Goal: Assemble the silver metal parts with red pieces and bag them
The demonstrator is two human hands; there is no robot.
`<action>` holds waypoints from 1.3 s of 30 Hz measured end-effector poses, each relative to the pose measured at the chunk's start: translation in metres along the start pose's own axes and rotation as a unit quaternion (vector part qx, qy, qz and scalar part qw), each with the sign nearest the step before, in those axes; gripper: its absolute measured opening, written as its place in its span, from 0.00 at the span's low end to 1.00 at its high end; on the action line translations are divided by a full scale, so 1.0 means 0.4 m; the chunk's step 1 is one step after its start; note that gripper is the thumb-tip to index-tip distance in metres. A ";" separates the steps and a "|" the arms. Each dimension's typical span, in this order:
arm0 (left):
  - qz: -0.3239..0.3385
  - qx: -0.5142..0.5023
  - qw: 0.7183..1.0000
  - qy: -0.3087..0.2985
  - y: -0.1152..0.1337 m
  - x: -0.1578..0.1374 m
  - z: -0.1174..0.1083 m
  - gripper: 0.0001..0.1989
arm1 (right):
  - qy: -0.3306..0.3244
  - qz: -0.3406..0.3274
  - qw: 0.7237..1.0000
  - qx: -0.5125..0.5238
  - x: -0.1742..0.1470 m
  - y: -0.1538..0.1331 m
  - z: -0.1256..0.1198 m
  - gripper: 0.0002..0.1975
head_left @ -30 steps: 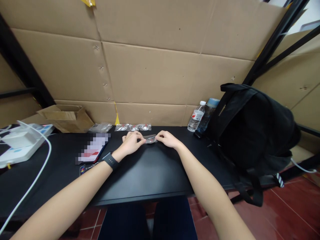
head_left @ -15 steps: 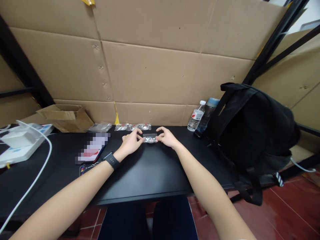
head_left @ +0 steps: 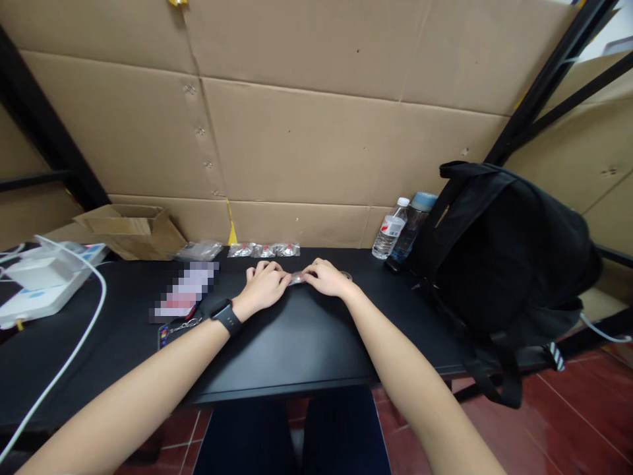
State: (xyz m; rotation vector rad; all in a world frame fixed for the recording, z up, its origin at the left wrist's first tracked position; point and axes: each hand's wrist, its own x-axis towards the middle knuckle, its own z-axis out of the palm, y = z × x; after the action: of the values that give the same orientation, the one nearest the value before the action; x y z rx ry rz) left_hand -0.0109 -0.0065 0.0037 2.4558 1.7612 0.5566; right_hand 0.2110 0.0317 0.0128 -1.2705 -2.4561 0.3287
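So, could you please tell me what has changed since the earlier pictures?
Since half a second ago, the left hand and right hand have moved closer together over the small plastic packet, so less of it shows. Both are at its ends, as before. The row of three packets, the water bottle and the black backpack stayed put.
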 end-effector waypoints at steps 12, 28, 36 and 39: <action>0.018 0.020 0.999 0.016 -0.010 0.000 -0.003 0.12 | 0.002 0.002 1.000 -0.019 -0.001 -0.019 -0.004 0.10; 0.031 -0.007 0.999 0.020 0.017 -0.008 -0.019 0.12 | 0.044 0.063 0.996 -0.037 -0.012 -0.005 -0.035 0.15; 0.038 0.007 0.999 0.038 0.023 -0.015 -0.025 0.12 | -0.009 -0.043 0.999 -0.019 -0.012 -0.037 -0.031 0.11; 0.036 0.009 0.998 0.043 0.022 -0.014 -0.031 0.12 | 0.005 -0.009 0.999 -0.053 -0.008 -0.034 -0.023 0.07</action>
State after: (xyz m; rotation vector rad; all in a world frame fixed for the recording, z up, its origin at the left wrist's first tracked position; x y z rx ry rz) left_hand -0.0086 -0.0166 0.0160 2.5526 1.7195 0.6648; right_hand 0.2066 0.0217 0.0254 -1.2869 -2.5038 0.1891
